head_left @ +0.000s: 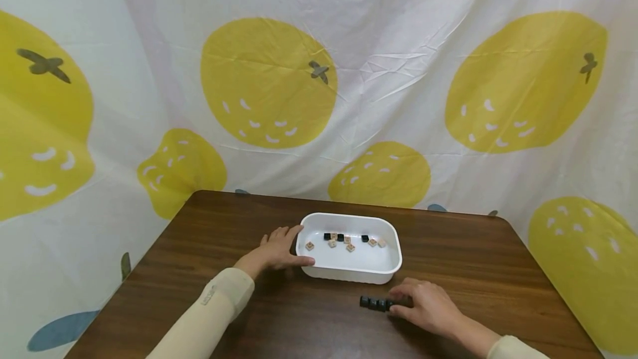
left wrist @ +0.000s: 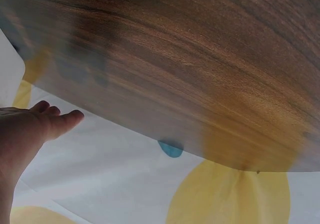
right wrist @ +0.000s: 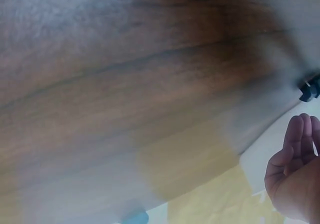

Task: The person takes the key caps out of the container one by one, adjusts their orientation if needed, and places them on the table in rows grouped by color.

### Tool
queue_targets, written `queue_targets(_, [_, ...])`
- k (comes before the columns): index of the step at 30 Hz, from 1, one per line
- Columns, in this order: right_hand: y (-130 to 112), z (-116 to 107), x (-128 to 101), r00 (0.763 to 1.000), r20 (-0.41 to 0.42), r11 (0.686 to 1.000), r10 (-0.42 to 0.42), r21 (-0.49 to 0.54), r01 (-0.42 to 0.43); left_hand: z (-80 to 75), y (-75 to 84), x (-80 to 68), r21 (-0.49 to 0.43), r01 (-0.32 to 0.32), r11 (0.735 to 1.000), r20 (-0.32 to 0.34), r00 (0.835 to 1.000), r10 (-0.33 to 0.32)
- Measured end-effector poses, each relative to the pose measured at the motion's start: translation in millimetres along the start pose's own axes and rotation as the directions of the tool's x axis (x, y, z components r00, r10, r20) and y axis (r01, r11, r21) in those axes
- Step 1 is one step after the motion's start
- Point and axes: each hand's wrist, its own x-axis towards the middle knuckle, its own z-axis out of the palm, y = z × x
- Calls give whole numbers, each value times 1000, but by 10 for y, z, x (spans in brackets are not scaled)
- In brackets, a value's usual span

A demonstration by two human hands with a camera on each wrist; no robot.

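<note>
Right hand [head_left: 428, 308], fingers [head_left: 402, 294] loosely curved, touches a row of black blocks [head_left: 375, 303] near the worktop's [head_left: 199, 248] front edge. Left hand [head_left: 277, 249], fingers straight, rests against the white tray [head_left: 349, 273] of small tiles [head_left: 349, 241].

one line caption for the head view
Left hand steadies white plastic tub of small tiles; right hand touches black tile row.
</note>
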Motion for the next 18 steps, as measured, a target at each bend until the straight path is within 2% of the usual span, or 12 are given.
queue_targets(6, [-64,-96,36,996,-78,999,-43,-6,43,3,-4,0,1,2,1000,-4,1000,-2])
queue_targets(12, [-124,-223,169,976,-190,994,-107,-13,106,17,-17,9,13,-2,1000,-5,1000,2])
queue_targets(15, [-130,-283,259,970,-211,992,-123,-32,119,19,-15,9,9,-5,1000,-3,1000,5])
queue_targets(18, [-120,-325,360,973,-208,995,-96,-42,90,19,-11,6,8,-9,1000,-6,1000,10])
